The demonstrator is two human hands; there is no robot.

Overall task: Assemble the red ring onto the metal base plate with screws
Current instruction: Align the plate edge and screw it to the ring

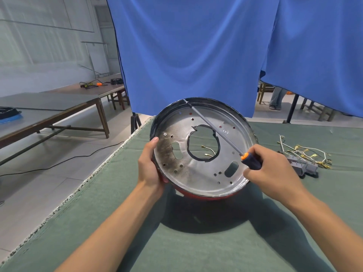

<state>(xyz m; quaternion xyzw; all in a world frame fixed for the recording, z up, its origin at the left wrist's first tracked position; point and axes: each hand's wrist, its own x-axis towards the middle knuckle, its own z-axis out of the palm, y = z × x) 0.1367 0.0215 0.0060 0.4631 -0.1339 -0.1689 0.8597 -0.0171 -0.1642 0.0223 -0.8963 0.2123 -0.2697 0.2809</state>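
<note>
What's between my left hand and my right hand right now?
In the head view, the metal base plate spans the gap between the left hand and the right hand, with the screwdriver shaft crossing it.

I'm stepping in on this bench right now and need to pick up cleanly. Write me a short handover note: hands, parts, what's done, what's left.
Left hand: grips the left edge of the assembly, holding it tilted up off the green table cloth.
Right hand: holds the screwdriver by its handle; the shaft lies across the metal base plate, tip at the far rim.
Red ring: sits around the plate's underside; only its lower edge shows.
Done: one screw shows in the plate's left side.
Left: several holes look open. Whether the tip is on a screw cannot be told.
Loose wires and connectors lie to the right.
</note>
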